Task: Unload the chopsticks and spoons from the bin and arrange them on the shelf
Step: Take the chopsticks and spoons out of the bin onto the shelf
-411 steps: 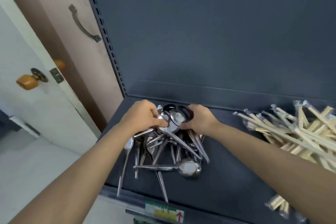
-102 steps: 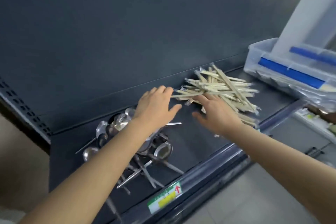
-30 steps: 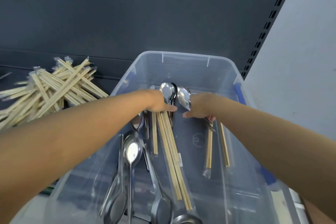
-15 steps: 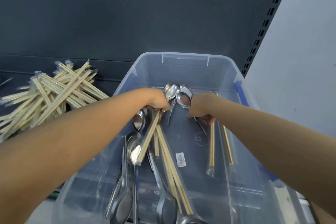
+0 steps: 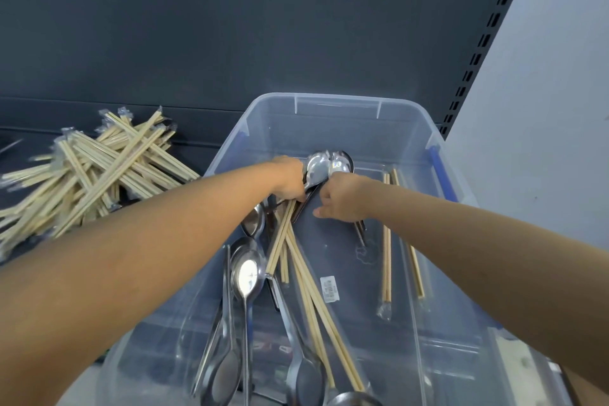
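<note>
A clear plastic bin (image 5: 336,99) stands on the dark shelf (image 5: 197,152) in front of me. Both hands are inside it near the far end. My left hand (image 5: 290,182) grips a wrapped pair of chopsticks (image 5: 279,241) that slants down toward me. My right hand (image 5: 342,198) is curled round spoon handles, whose ends stick out below it. The shiny bowls of those spoons (image 5: 326,164) show between the two hands. More spoons (image 5: 246,275) and wrapped chopsticks (image 5: 386,241) lie loose on the bin floor. A pile of chopsticks (image 5: 99,168) lies on the shelf to the left.
The dark back panel (image 5: 263,26) of the shelf rises behind the bin. A slotted upright (image 5: 484,39) and a pale wall (image 5: 553,109) close off the right side. The bin has blue handle clips (image 5: 438,161) on its right rim.
Over the last second my left hand lifted a chopstick pair off the bin floor. The hands drew closer, and the spoon bowls now sit bunched between them.
</note>
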A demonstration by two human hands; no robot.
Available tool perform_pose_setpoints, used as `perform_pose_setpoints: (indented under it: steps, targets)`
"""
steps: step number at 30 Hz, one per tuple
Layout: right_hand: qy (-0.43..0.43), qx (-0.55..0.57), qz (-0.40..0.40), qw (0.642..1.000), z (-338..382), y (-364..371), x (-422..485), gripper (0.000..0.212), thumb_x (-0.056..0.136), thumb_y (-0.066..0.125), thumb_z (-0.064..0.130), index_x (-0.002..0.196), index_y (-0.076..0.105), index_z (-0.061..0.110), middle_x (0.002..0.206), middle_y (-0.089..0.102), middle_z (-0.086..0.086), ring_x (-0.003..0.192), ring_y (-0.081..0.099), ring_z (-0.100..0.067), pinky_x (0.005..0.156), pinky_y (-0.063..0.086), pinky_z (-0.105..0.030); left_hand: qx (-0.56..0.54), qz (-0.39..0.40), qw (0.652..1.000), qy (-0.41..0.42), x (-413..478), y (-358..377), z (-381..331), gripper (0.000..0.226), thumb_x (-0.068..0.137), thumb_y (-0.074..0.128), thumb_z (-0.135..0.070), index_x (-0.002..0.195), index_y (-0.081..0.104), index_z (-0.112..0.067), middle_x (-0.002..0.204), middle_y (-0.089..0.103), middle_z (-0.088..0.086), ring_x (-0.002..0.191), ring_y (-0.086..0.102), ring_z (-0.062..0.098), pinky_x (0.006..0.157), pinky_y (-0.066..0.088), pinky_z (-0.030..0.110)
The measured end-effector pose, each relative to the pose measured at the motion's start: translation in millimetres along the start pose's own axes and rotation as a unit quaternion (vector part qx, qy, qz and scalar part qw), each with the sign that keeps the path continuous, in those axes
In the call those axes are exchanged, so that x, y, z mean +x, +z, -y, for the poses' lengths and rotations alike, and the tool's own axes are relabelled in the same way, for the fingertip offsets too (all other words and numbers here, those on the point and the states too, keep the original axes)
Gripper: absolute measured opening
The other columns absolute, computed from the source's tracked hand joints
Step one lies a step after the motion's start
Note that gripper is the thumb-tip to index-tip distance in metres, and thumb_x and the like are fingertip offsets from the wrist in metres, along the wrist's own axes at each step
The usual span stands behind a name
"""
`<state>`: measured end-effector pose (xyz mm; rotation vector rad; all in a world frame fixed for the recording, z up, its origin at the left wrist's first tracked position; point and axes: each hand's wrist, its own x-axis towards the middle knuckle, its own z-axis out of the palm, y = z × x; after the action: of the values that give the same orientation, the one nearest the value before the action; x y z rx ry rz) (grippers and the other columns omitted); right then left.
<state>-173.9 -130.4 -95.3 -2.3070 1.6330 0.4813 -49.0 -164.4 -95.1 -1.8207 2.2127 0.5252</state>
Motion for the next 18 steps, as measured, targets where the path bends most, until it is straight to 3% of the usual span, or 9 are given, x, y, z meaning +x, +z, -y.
perform_pose_setpoints:
  steps: [1, 2, 4, 7, 8, 10, 13, 18]
  targets:
    - [0.004, 0.003, -0.004, 1.0, -1, 2, 2, 0.036, 0.1, 0.039, 0.04, 0.081, 0.049, 0.012, 0.097, 0.05, -0.007, 0.099, 0.047, -0.024, 0.081, 0.038, -0.029, 0.009, 0.002, 1.0, -0.001, 0, 0, 0, 0.042, 0.086, 0.065, -0.034, 0.107, 0.062, 0.002, 0.101, 0.064, 0.019, 0.103, 0.061, 0.034, 0.082, 0.048, 0.038]
    - [0.003, 0.01, -0.015, 1.0, -3, 5, 4, 0.033, 0.1, 0.04, 0.039, 0.1, 0.054, 0.009, 0.111, 0.053, -0.01, 0.107, 0.05, -0.027, 0.087, 0.041, -0.032, 0.016, 0.004, 1.0, -0.003, 0, 0, 0, 0.042, 0.087, 0.065, -0.033, 0.106, 0.062, 0.004, 0.096, 0.062, 0.022, 0.099, 0.061, 0.035, 0.081, 0.049, 0.039]
    - [-0.002, 0.031, -0.041, 0.999, -6, 7, 5, 0.044, 0.099, 0.042, 0.038, 0.135, 0.038, 0.011, 0.134, 0.046, -0.012, 0.122, 0.046, -0.033, 0.097, 0.041, -0.039, 0.023, -0.001, 1.0, -0.007, 0, 0, 2, 0.034, 0.086, 0.066, -0.03, 0.102, 0.06, -0.001, 0.098, 0.063, 0.02, 0.087, 0.061, 0.031, 0.072, 0.048, 0.036]
    - [-0.01, 0.004, -0.015, 1.0, -5, 10, 6, 0.054, 0.101, 0.035, 0.041, 0.15, 0.019, 0.024, 0.149, 0.026, -0.014, 0.133, 0.035, -0.036, 0.106, 0.034, -0.044, 0.037, -0.017, 0.999, -0.004, 2, -1, 2, 0.015, 0.082, 0.064, -0.014, 0.092, 0.061, -0.003, 0.087, 0.063, 0.012, 0.078, 0.059, 0.027, 0.064, 0.049, 0.031]
    - [-0.008, -0.014, -0.002, 1.0, -4, 10, 7, 0.055, 0.101, 0.033, 0.044, 0.151, 0.017, 0.026, 0.151, 0.023, -0.014, 0.135, 0.033, -0.036, 0.107, 0.032, -0.044, 0.039, -0.022, 0.999, -0.013, 0, -2, 2, 0.008, 0.081, 0.063, -0.011, 0.08, 0.06, -0.004, 0.078, 0.061, 0.01, 0.074, 0.058, 0.026, 0.058, 0.048, 0.029]
    - [-0.008, -0.006, -0.004, 1.0, -2, 9, 8, 0.054, 0.1, 0.034, 0.046, 0.15, 0.023, 0.027, 0.148, 0.026, -0.015, 0.132, 0.037, -0.036, 0.105, 0.034, -0.042, 0.02, -0.022, 0.999, -0.032, 0, -5, 2, 0.015, 0.077, 0.061, -0.008, 0.063, 0.056, -0.008, 0.061, 0.057, 0.006, 0.068, 0.058, 0.025, 0.056, 0.047, 0.027]
    - [-0.017, 0.012, -0.016, 1.0, -3, 7, 7, 0.048, 0.099, 0.038, 0.046, 0.139, 0.039, 0.02, 0.138, 0.037, -0.014, 0.123, 0.045, -0.033, 0.097, 0.038, -0.038, -0.047, -0.005, 0.998, -0.045, 2, -7, 4, 0.005, 0.078, 0.058, -0.004, 0.073, 0.058, -0.006, 0.058, 0.064, 0.007, 0.058, 0.066, 0.023, 0.069, 0.056, 0.03]
    - [0.019, -0.003, -0.005, 1.0, -2, 6, 7, 0.038, 0.098, 0.045, 0.037, 0.119, 0.052, 0.006, 0.125, 0.051, -0.014, 0.112, 0.05, -0.029, 0.086, 0.042, -0.034, -0.086, 0.025, 0.993, -0.075, 1, -11, 5, 0.003, 0.08, 0.055, -0.005, 0.081, 0.052, -0.004, 0.052, 0.063, 0.01, 0.043, 0.063, 0.02, 0.05, 0.053, 0.023]
